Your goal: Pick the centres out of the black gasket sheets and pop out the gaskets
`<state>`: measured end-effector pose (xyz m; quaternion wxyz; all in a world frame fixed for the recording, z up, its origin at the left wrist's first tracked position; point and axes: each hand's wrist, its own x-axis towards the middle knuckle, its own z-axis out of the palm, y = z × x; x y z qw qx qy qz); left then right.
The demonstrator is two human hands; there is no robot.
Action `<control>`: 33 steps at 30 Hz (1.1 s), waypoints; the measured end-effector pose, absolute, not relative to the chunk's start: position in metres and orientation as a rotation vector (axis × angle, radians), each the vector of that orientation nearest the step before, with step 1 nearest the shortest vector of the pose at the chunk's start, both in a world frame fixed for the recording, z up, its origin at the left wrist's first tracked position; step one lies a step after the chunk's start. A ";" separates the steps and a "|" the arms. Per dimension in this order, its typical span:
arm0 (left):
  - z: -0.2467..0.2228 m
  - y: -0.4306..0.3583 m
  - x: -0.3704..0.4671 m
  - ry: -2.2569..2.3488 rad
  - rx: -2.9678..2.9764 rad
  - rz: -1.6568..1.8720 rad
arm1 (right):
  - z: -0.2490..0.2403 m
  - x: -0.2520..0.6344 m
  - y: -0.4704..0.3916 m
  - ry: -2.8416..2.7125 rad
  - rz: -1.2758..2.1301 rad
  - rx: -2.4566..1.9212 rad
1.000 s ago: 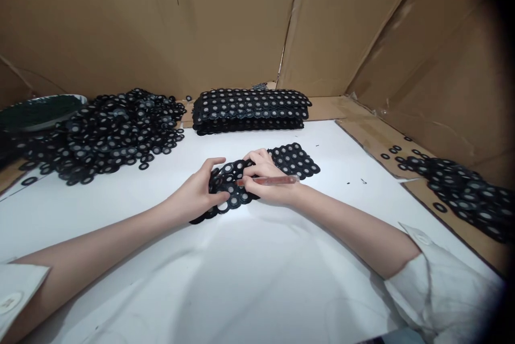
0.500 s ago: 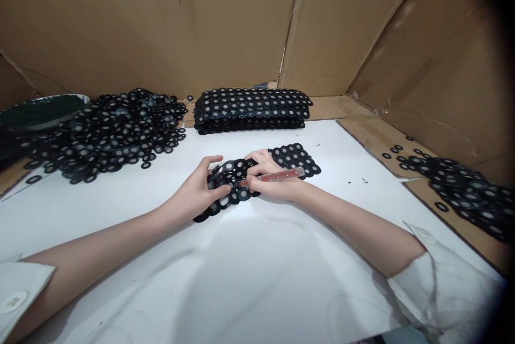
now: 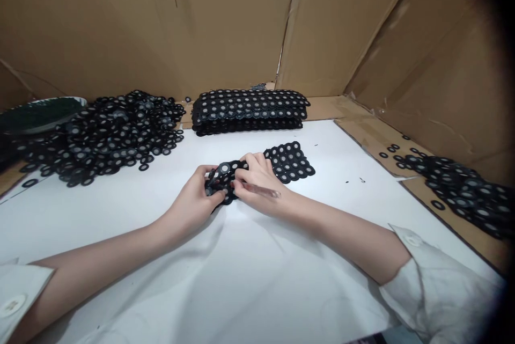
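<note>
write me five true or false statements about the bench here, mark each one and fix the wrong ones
1. The left hand and the right hand are both at the black disc panel. True.

2. The right hand is empty. False: it holds a slim, reddish, see-through tool.

3. The stacked panels lie beyond the hands, near the cardboard wall. True.

4. All the loose discs lie in one heap. False: a large heap lies at the left and another pile at the right.

5. A round, white-rimmed dish, dark green inside, stands at the far left. True.
</note>
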<state>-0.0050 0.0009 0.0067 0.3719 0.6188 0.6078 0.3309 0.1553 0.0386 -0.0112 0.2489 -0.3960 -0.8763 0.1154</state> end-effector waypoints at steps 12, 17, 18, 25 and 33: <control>0.008 0.010 -0.016 1.587 1.982 0.757 | -0.002 0.168 0.035 -2.003 0.434 -0.899; 0.013 0.010 -0.015 1.714 2.011 0.688 | -0.008 0.164 0.038 -2.132 0.809 -0.860; 0.014 0.009 -0.014 1.733 2.018 0.683 | -0.011 0.163 0.040 -2.141 0.845 -0.892; 0.016 0.007 -0.013 1.771 1.999 0.671 | -0.012 0.161 0.038 -2.136 0.941 -0.955; 0.010 0.003 -0.007 1.715 1.872 0.669 | -0.016 0.157 0.036 -2.174 0.896 -0.953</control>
